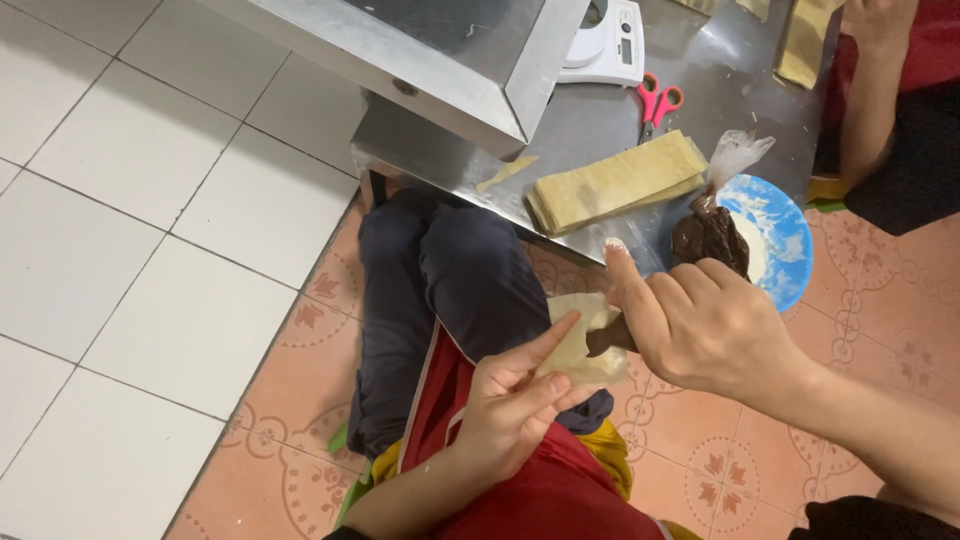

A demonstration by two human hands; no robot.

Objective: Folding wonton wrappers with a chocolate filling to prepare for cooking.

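We see a thin pale wrapper [585, 345] lying across the fingers of the left hand [515, 405], held above the lap, while the right hand [700, 325] is clenched around a piping bag of brown filling [712, 238] with its tip on the wrapper. Just beyond, on the steel table [600, 120], a stack of wrappers [615, 182] lies beside a blue plate [785, 240]. Farther back are pink-handled scissors [655, 105] and a white scale [605, 45], and another person's arm [870, 100] shows at the far right.
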